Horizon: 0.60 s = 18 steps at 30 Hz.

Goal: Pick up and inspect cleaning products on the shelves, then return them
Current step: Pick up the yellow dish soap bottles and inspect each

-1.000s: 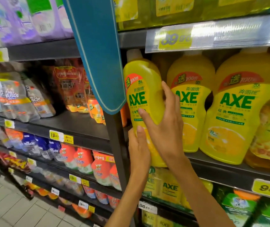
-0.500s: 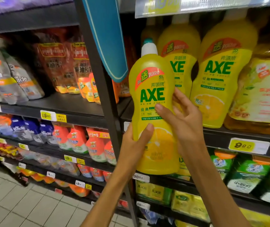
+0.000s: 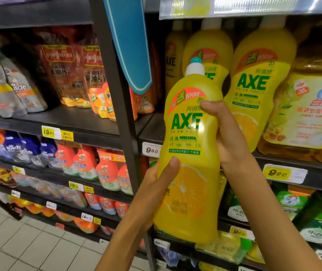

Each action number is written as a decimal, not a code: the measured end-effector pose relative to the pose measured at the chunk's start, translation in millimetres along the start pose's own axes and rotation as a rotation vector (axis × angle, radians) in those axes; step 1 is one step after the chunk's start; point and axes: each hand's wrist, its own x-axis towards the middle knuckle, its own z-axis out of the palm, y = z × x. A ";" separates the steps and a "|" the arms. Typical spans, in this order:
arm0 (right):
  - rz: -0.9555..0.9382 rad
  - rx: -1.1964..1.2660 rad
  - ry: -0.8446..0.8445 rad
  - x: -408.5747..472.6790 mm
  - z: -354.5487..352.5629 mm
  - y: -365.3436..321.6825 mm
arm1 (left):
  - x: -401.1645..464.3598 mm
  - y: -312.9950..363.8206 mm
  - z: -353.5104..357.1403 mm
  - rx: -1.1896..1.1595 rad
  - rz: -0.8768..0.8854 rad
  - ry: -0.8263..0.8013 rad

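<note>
Yellow AXE bottle (image 3: 188, 159) is off the shelf (image 3: 150, 132) now, label facing the camera (a second ago it stood in its row); left hand (image 3: 154, 184) grips low, right hand (image 3: 226, 137) clasps its side, so inspection's underway.

Right hand (image 3: 226, 137)'s fingers vanish behind the yellow bottle (image 3: 187, 163). Small label print above the left hand (image 3: 156, 184)'s grip is blurred.

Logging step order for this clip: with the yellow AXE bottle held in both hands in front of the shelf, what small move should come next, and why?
Probably turn the AXE bottle to read its back. The left hand grips its lower body and the right hand its waist, only the front label faces the camera, and it is held clear of the shelf.
</note>
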 end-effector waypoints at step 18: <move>-0.071 -0.070 -0.200 16.3 19.9 -3.8 | 5.6 -25.3 -18.9 -0.651 -0.276 -0.243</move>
